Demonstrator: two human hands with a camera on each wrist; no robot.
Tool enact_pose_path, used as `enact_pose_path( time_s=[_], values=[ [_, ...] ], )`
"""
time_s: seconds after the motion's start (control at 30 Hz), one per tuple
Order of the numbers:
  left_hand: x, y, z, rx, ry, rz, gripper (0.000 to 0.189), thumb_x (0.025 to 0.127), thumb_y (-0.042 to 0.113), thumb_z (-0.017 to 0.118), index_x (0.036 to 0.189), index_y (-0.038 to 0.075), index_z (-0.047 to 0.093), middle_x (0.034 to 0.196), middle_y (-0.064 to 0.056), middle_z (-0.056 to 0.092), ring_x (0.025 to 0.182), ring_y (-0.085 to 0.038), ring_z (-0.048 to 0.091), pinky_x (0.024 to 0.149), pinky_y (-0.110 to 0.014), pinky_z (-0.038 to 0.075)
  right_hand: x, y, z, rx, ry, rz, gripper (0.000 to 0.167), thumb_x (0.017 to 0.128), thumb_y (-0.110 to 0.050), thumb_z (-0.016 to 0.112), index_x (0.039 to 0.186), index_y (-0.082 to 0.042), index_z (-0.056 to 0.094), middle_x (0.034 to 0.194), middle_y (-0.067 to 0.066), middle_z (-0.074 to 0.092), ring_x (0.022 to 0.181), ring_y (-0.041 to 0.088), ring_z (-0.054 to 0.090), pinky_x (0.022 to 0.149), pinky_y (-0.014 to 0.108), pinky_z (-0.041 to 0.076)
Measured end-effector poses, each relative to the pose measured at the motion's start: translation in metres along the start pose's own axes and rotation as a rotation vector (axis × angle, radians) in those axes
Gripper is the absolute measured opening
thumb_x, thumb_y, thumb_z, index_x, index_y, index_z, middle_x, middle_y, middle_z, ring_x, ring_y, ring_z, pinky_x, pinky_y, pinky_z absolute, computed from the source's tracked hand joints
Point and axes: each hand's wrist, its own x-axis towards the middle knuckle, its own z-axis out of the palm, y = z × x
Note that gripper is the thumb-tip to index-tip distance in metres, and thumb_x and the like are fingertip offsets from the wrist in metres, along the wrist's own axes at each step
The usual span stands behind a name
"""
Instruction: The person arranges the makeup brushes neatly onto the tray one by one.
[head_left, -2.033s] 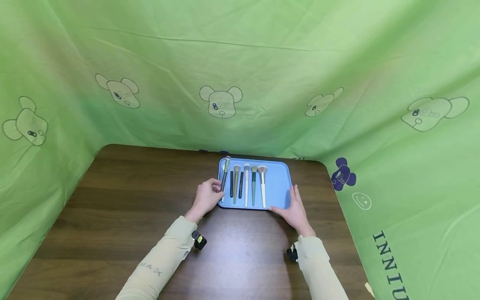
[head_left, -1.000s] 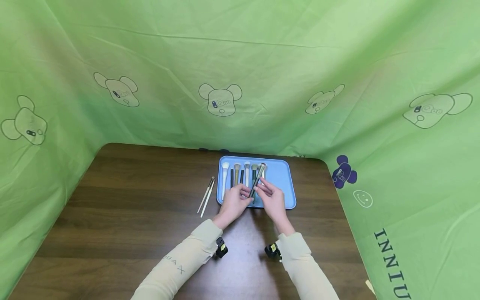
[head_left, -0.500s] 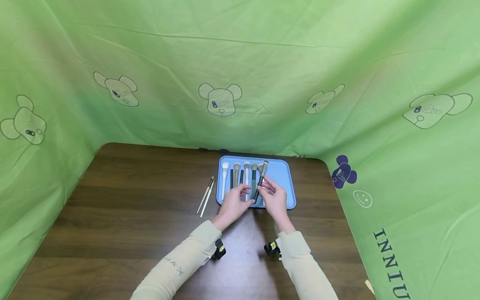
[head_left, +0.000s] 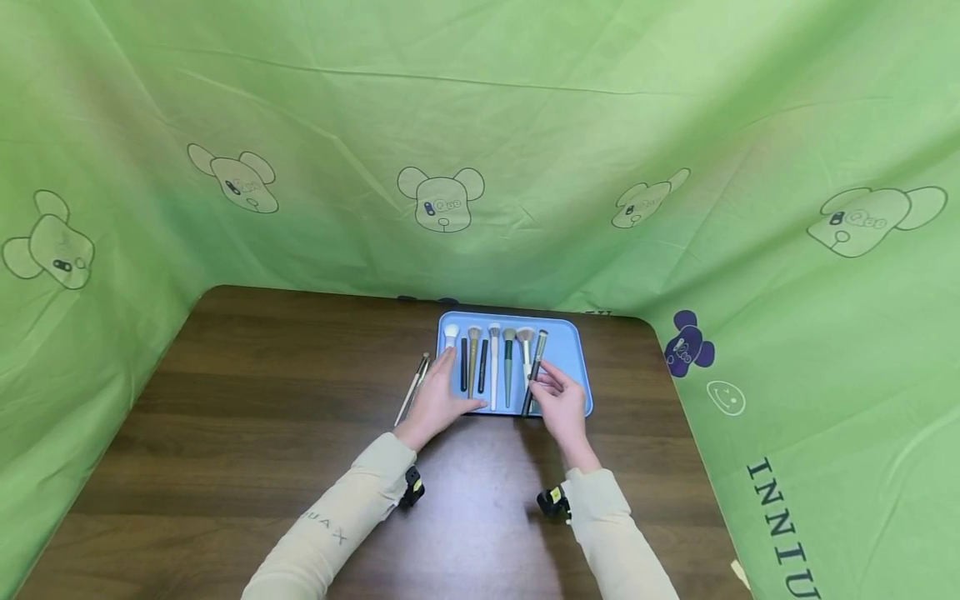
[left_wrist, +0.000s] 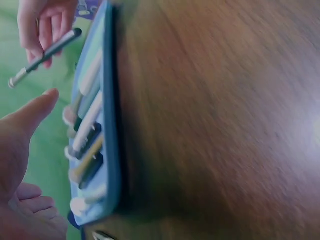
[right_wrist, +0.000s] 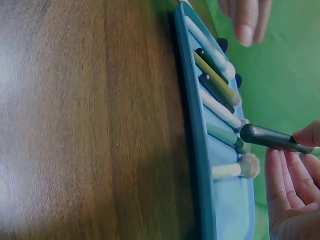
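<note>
My right hand (head_left: 564, 410) pinches a black-handled makeup brush (right_wrist: 270, 137) between thumb and fingers, tilted above the right part of a blue tray (head_left: 567, 350). My left hand (head_left: 437, 402) holds nothing; its thumb is spread from the fingers over the tray's left front corner. Several makeup brushes lie side by side in the tray, among them an olive-handled brush (right_wrist: 215, 77), a green-handled brush (head_left: 508, 371) and a white-handled brush with a wide head (right_wrist: 230, 170). In the head view my left hand partly hides the white brush (head_left: 451, 333) at the tray's left end.
Two thin pale brushes (head_left: 411, 390) lie on the brown wooden table (head_left: 285, 433) left of the tray, partly behind my left hand. A green printed curtain (head_left: 555, 200) stands round the table's back and sides.
The black brush has gone from my left hand to my right and moved rightward over the tray. My left hand has drawn back left. The thin pale brushes came onto the table earlier.
</note>
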Motion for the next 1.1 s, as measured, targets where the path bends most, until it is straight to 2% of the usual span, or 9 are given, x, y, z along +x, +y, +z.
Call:
enact_pose_path(
  time_s=[0.13, 0.27, 0.47, 0.7, 0.87, 1.1],
  values=[
    [-0.003, -0.009, -0.001, 0.022, -0.019, -0.031, 0.119, 0.067, 0.038, 0.097, 0.152, -0.013, 0.03, 0.158, -0.03, 0.03, 0.146, -0.04, 0.031, 0.117, -0.044, 0.027, 0.0, 0.001, -0.003, 0.022, 0.004, 0.006, 0.043, 0.089, 0.007, 0.069, 0.132, 0.003, 0.065, 0.108, 0.025, 0.071, 0.083, 0.008, 0.068, 0.071, 0.021, 0.056],
    [-0.006, -0.012, -0.002, 0.036, -0.049, -0.049, 0.124, 0.065, 0.038, 0.098, 0.152, -0.016, 0.027, 0.158, -0.033, 0.026, 0.146, -0.042, 0.029, 0.117, -0.044, 0.026, 0.0, 0.001, -0.006, 0.024, 0.01, 0.018, 0.043, 0.09, 0.006, 0.07, 0.132, 0.002, 0.066, 0.109, 0.025, 0.071, 0.083, 0.008, 0.068, 0.071, 0.02, 0.056],
    [-0.006, -0.013, -0.002, 0.051, -0.075, -0.057, 0.123, 0.064, 0.033, 0.098, 0.15, -0.018, 0.027, 0.157, -0.035, 0.027, 0.146, -0.044, 0.028, 0.117, -0.045, 0.027, 0.0, -0.001, -0.009, 0.008, 0.018, 0.036, 0.041, 0.091, 0.002, 0.071, 0.132, 0.0, 0.066, 0.112, 0.025, 0.07, 0.083, 0.006, 0.067, 0.07, 0.018, 0.055],
    [-0.005, -0.013, -0.001, 0.086, -0.114, -0.111, 0.119, 0.068, 0.03, 0.097, 0.152, -0.015, 0.027, 0.16, -0.031, 0.025, 0.148, -0.039, 0.026, 0.117, -0.042, 0.027, 0.002, -0.002, -0.013, -0.009, 0.023, 0.034, 0.042, 0.09, 0.002, 0.072, 0.132, 0.0, 0.066, 0.109, 0.024, 0.071, 0.084, 0.01, 0.069, 0.07, 0.019, 0.056],
    [-0.003, -0.012, 0.0, 0.089, -0.117, -0.122, 0.118, 0.068, 0.029, 0.097, 0.152, -0.015, 0.027, 0.159, -0.032, 0.025, 0.147, -0.04, 0.026, 0.117, -0.041, 0.026, 0.006, -0.002, -0.018, -0.054, 0.027, 0.034, 0.042, 0.089, 0.001, 0.071, 0.131, 0.002, 0.066, 0.107, 0.023, 0.072, 0.086, 0.015, 0.07, 0.069, 0.019, 0.055],
    [-0.001, -0.012, 0.0, 0.114, -0.119, -0.118, 0.117, 0.067, 0.028, 0.098, 0.149, -0.019, 0.03, 0.156, -0.037, 0.027, 0.145, -0.043, 0.03, 0.116, -0.042, 0.028, 0.016, -0.004, -0.029, -0.101, 0.024, 0.062, 0.04, 0.09, -0.001, 0.072, 0.13, 0.003, 0.067, 0.107, 0.023, 0.072, 0.082, 0.013, 0.069, 0.067, 0.019, 0.055]
  ],
)
